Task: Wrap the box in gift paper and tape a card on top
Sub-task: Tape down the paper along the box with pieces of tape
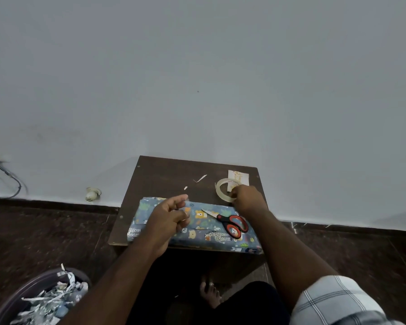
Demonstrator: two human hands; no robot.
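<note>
Judging from the single head view, the wrapping stage looks largely complete and the card stage has not begun. The box (197,228) lies on the table (164,174), covered in blue animal-print gift paper (223,240) on every face that shows; a seam line runs across its top just below the left grip.

Left hand (168,218): fingers curled, thumb and fingertips drawn together above the top of the box. Something thin and clear appears to be pinched there, possibly a strip of tape, though the blur makes this uncertain.

Right hand (246,198): fingers bent down onto the tape roll (222,187), which sits on the table just beyond the far edge of the box. Whether it grips the roll or only steadies it cannot be told.

The scissors (230,222) rest closed on top of the box, between the two grips and nearer the right one. The card (238,177) lies on the table directly beyond the right grip, partly under the roll, not yet on the box.

Remaining work, as assessed: fix any last seam, clear the scissors, place the card on top and tape it down.

A tub of paper scraps (49,299) stands on the floor, below and left of the left arm.
</note>
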